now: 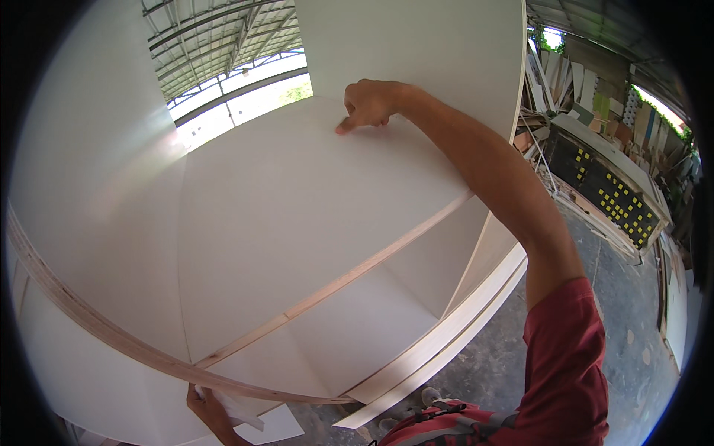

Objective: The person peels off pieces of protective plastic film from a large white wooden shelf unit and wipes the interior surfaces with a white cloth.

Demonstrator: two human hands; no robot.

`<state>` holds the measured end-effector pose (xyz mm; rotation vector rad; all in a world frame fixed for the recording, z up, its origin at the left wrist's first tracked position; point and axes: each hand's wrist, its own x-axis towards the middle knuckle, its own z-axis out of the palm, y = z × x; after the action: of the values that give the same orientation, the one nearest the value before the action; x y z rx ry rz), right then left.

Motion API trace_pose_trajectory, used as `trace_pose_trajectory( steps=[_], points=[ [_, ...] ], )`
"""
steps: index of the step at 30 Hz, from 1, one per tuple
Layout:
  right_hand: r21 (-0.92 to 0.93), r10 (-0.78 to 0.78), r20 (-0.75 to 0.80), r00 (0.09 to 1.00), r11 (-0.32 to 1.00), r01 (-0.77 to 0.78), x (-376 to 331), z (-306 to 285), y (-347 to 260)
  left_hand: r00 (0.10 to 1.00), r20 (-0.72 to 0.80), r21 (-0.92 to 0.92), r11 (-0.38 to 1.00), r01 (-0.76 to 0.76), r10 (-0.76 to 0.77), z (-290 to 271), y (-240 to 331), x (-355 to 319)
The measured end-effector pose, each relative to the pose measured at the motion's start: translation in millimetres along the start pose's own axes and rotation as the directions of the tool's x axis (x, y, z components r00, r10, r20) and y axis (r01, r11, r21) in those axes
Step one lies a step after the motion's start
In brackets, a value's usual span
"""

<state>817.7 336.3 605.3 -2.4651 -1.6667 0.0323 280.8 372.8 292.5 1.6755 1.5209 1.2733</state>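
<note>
A large white shelf panel (260, 201) with a bare plywood front edge (335, 281) spans a white cabinet carcass. My right hand (370, 104) reaches over it to the back, with one finger stretched down onto the white surface and the others bent. No object shows in it. At the lower left, my left hand (204, 409) is closed just under the plywood edge of an upright side panel (97, 316). A pale, thin piece (236, 412) lies against its fingers; what they grip is partly hidden.
A tall white panel (416, 52) rises behind the shelf. Along the cabinet's lower right run pale wooden strips (439, 334). To the right, on the grey concrete floor (625, 327), stands a dark box with yellow squares (610, 182), with stacked board offcuts (595, 82) behind it.
</note>
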Motion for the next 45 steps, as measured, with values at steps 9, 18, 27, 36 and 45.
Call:
trace_pose_trajectory(
  steps=[9, 18, 27, 36, 45],
  points=[
    [-0.253, -0.150, -0.108, 0.983, 0.960, 0.118, 21, 13, 19, 0.978, -0.180, -0.020, 0.993, -0.115, 0.109, 12, -16, 4],
    [-0.462, -0.068, -0.350, 0.934, 0.880, -0.109, 4, -8, 16, 0.993, -0.035, -0.012, 0.993, -0.115, 0.115, 6, 3, 2],
    [-0.478, -0.187, -0.643, 0.743, 0.856, -0.198, 0, -16, 15, 0.995, -0.056, -0.060, 0.995, -0.080, 0.076, 8, 0, 2],
    [-0.282, -0.368, -0.600, 0.711, 0.928, 0.243, 3, -20, 6, 0.983, -0.044, -0.060, 0.982, -0.179, 0.176, 9, 11, 0],
    [-0.814, -0.437, -0.210, 0.875, 0.574, 0.092, -26, -20, 33, 0.982, -0.031, -0.067, 0.980, -0.189, 0.187, 10, 13, 0]
  ],
)
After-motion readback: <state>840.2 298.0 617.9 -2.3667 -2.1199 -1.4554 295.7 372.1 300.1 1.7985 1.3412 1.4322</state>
